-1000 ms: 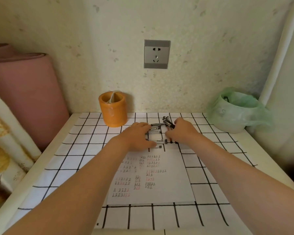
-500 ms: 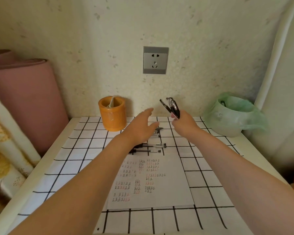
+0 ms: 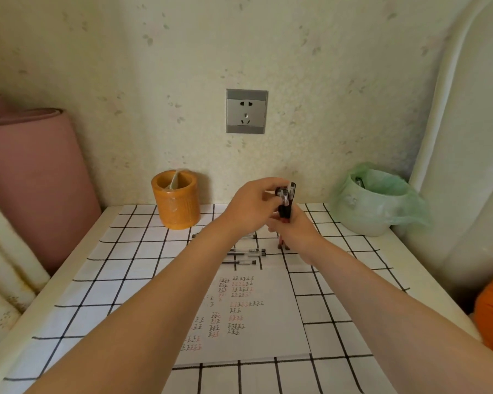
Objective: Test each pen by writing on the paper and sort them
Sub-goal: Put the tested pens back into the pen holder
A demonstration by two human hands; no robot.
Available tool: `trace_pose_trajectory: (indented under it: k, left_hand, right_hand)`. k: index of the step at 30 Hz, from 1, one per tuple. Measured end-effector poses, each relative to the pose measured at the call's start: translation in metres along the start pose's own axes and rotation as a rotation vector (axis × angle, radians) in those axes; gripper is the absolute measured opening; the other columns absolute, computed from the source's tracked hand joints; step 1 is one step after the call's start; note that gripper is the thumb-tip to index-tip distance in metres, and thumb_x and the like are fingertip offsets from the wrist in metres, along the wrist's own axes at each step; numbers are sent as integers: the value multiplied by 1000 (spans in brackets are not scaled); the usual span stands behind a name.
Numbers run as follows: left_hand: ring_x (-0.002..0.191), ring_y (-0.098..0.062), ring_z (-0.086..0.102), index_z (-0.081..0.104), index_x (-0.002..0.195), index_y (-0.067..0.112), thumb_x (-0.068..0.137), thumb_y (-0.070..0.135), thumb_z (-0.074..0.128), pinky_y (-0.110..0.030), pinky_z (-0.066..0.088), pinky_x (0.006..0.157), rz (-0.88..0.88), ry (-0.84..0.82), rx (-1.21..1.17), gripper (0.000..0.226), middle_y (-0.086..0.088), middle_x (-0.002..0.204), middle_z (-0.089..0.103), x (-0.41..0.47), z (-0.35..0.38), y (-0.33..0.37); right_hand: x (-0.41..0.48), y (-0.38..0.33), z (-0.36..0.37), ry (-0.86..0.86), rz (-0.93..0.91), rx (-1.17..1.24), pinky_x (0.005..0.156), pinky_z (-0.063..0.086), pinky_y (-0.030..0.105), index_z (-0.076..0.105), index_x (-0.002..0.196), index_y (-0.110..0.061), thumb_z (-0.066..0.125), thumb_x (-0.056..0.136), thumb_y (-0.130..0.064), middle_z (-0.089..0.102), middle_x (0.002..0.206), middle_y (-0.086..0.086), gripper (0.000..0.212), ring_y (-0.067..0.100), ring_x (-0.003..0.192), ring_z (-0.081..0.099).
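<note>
My right hand [image 3: 293, 233] fisted round pen bundle [image 3: 285, 200], upright above table [image 3: 143, 251]; left hand [image 3: 251, 206] pinches caps at top. Beyond paper [image 3: 254, 345] lie loose pens [image 3: 248, 251]. I judge pens light, stiff, slick; take mid-barrel, caps may slip off.

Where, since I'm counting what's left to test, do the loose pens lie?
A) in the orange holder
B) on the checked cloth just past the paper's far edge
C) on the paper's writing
B: the loose pens lie flat on the checked cloth beyond the top edge of the paper, while the right hand grips the pen bundle.
</note>
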State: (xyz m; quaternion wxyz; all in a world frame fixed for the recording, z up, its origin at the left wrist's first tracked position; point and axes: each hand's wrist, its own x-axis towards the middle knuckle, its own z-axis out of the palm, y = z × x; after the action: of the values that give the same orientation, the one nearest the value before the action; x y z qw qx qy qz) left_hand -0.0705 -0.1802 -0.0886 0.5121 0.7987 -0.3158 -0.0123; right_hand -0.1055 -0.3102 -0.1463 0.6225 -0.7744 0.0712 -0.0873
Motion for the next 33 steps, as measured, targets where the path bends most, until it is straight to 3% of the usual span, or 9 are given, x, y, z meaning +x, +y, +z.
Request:
trace_pose_trajectory:
  k: [5,8,14,18,20,25,28,31,33]
  left_hand:
    - [103,-9,58,39,146,35,96,16,58,-8,47,77,35,6,62,57,11,129,54,1,1,-1]
    - [109,-7,55,42,146,33,98,23,56,-7,38,84,56,-44,164,50,11,128,59,4,-9,-4]
    - [86,-8,59,64,112,19,102,22,47,-5,41,68,124,-76,343,20,6,98,66,4,-39,-1]
    - [89,-13,56,64,107,19,102,20,47,-15,43,72,89,-42,392,18,5,99,64,2,-70,1]
    - [88,-12,55,64,108,18,102,19,47,-10,39,67,83,-39,415,18,7,97,63,-1,-87,0]
    - [89,-9,57,63,106,19,100,14,48,-23,44,76,108,6,345,17,6,102,64,-1,-123,-1]
    - [78,5,55,57,121,27,99,19,52,-11,39,72,166,95,267,24,9,109,58,-3,-144,-6]
    - [87,-6,58,39,142,35,100,32,49,-18,46,78,150,293,183,43,5,127,50,-3,-166,-21]
    - [94,-13,58,40,142,29,101,25,46,-27,49,84,93,466,206,42,2,130,51,-4,-181,-40]
  right_hand:
    - [-2,-5,-2,-51,-7,-97,54,45,18,56,119,-10,57,96,-10,66,87,6,23,6,62,61]
    - [-5,-13,-2,-154,-49,-228,51,37,14,54,96,-18,53,99,-14,53,69,-8,5,-3,49,46]
    - [-7,-41,8,-298,62,-100,60,34,30,50,110,-15,53,85,-12,45,73,1,25,12,60,40]
    - [-3,-57,28,-339,-24,-205,70,45,34,54,105,-19,44,96,-3,60,87,3,21,15,69,57]
    - [0,-65,40,-319,-101,-311,74,53,36,56,104,-23,48,99,-7,64,92,0,19,19,78,62]
    - [12,-84,75,-250,-196,-304,89,56,45,56,112,-13,51,98,-3,72,100,9,18,23,93,70]
    - [22,-101,98,-242,-262,-336,80,55,38,53,111,-18,47,101,-6,70,102,14,16,26,90,66]
    - [35,-118,118,-142,-300,-249,65,48,13,52,115,-18,46,102,-7,66,96,3,18,12,83,62]
    - [48,-127,131,-74,-280,-130,67,48,11,51,116,-16,46,102,-7,65,93,3,18,9,80,62]
